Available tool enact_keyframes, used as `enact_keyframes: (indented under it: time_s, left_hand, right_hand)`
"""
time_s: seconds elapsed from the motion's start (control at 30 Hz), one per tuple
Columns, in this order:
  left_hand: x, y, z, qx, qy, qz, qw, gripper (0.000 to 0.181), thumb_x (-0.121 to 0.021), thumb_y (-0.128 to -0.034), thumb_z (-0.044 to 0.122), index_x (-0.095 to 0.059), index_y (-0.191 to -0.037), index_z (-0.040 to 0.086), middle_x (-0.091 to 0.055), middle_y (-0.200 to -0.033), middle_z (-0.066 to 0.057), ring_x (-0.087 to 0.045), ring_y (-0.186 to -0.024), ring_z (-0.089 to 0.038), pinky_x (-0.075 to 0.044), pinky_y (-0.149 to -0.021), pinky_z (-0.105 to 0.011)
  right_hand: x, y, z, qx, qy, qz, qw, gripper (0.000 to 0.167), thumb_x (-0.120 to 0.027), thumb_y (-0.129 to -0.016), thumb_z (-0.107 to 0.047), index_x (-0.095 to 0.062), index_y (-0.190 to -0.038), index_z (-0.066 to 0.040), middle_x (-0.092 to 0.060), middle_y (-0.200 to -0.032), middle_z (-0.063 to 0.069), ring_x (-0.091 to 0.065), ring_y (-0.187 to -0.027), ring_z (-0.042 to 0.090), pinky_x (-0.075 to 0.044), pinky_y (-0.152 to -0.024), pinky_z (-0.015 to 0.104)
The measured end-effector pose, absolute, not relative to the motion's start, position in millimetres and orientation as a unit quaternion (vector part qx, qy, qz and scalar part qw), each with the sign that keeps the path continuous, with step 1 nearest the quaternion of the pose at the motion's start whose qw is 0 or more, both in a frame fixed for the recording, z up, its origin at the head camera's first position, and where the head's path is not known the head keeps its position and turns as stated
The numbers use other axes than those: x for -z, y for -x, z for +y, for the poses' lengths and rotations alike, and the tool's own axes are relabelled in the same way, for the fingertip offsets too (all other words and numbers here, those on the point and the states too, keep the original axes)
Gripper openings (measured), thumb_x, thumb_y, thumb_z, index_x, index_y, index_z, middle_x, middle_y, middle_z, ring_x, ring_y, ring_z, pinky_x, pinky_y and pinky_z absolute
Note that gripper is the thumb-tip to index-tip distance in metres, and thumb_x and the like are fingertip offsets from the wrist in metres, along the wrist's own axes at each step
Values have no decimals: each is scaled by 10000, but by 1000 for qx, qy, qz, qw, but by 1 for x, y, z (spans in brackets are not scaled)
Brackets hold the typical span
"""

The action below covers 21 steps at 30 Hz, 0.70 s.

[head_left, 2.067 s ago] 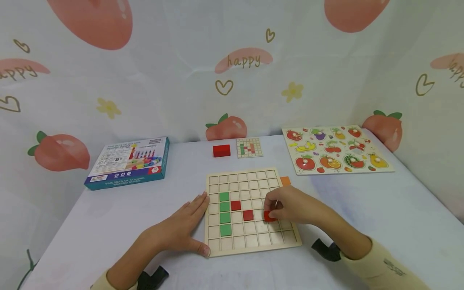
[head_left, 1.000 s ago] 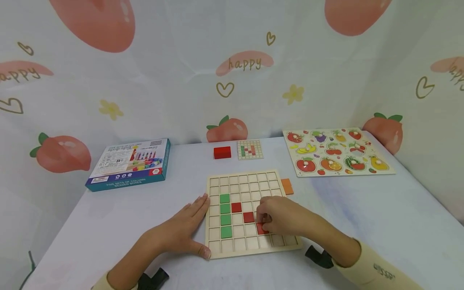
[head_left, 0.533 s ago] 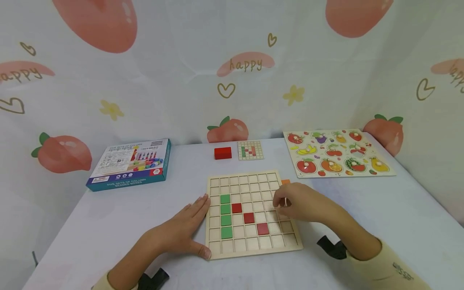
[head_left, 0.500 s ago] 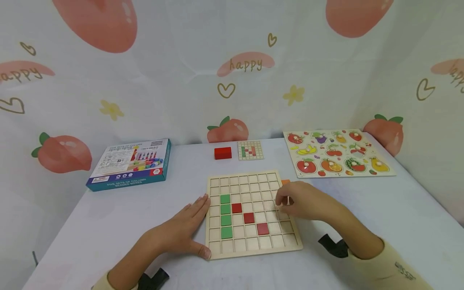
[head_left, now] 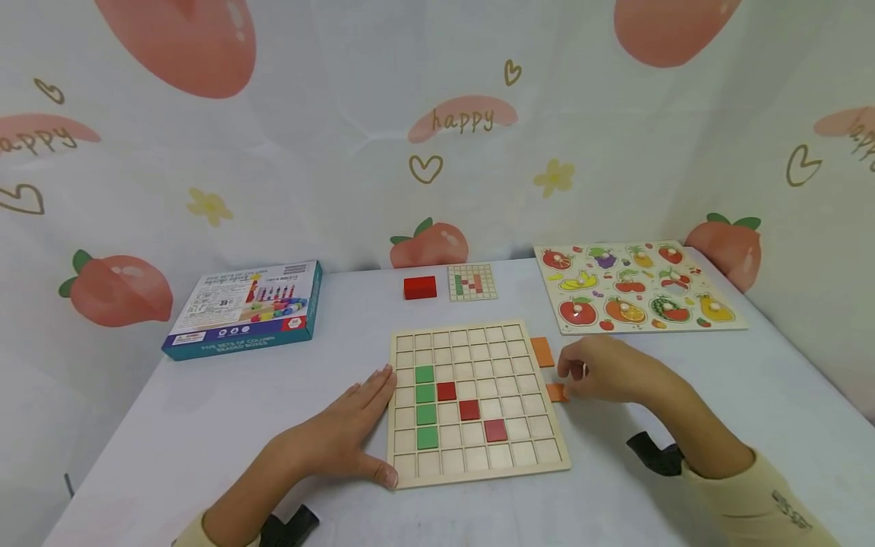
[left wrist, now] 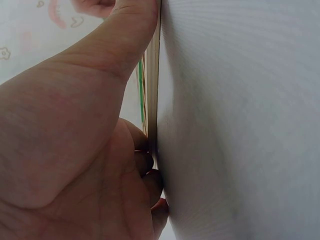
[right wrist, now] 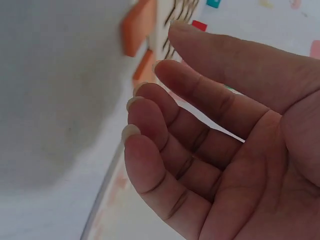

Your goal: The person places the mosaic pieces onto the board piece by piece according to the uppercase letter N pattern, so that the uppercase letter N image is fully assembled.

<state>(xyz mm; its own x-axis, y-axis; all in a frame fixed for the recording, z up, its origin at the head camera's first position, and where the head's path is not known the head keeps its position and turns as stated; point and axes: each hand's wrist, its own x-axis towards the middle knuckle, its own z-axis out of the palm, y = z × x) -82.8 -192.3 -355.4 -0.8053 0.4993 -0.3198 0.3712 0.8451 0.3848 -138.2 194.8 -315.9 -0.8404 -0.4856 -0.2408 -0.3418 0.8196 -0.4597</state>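
Observation:
My left hand point(head_left: 335, 441) lies along the left edge of a wooden grid board point(head_left: 478, 480), fingers and thumb stretched out against it. In the left wrist view the thumb and fingertips touch the board's side. A column of green square tiles point(head_left: 426, 415) and a diagonal of red square tiles point(head_left: 469, 410) sit in the grid. My right hand point(head_left: 608, 370) hovers right of the board, fingers loosely bent and holding nothing. Close by its fingertips is an orange tile point(head_left: 557, 393); a farther orange tile point(head_left: 543, 352) lies at the board's right edge.
Behind the board are a red block point(head_left: 420, 287) and a small pattern card point(head_left: 472, 283). A fruit peg puzzle point(head_left: 642, 289) lies back right, a teal-edged box point(head_left: 244, 309) back left. A printed cloth hangs behind the table.
My right hand has set a red tile into the grid, let go of it and moved right, off the board, uncovering the nearer orange tile. The left hand has stayed in place.

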Motion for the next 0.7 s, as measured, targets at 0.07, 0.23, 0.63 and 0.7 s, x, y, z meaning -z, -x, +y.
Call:
enact_keyframes:
  time_s: [0.07,0.23,0.63,0.7]
  left_hand:
    - [356,83,-192,-151,-233,938,209,1345,-724,-643,786,-121,-1614,77,-41,-1680,-60,-7,-1530,-225,-94,-1208,-497]
    - [356,84,-192,-151,-234,937,210,1340,-726,-647,782,-122,-1615,79,-40,-1680,-58,-2,-1530,-224,-91,-1208,-500]
    - [356,83,-192,-153,-234,938,207,1337,-725,-647,784,-128,-1615,80,-40,-1680,-54,-3,-1530,-225,-91,-1206,-505]
    - [356,83,-192,-155,-234,937,208,1335,-728,-648,780,-129,-1614,80,-41,-1680,-54,-4,-1530,-225,-92,-1206,-506]
  right_hand:
    - [319,139,195,206,220,936,181,172,-843,-809,-156,-698,-898,-134,-554,-772,-28,-514,-718,150,-456,-607,303]
    - [325,138,194,210,220,934,187,169,-845,-803,-144,-700,-889,-152,-555,-753,-36,-517,-716,147,-458,-614,303]
    - [332,138,192,220,220,934,176,181,-830,-796,-86,-669,-834,-159,-543,-716,-37,-508,-694,139,-440,-597,290]
    - [332,137,192,222,221,934,173,199,-837,-788,-82,-658,-835,-158,-543,-724,-38,-508,-706,142,-444,-606,295]
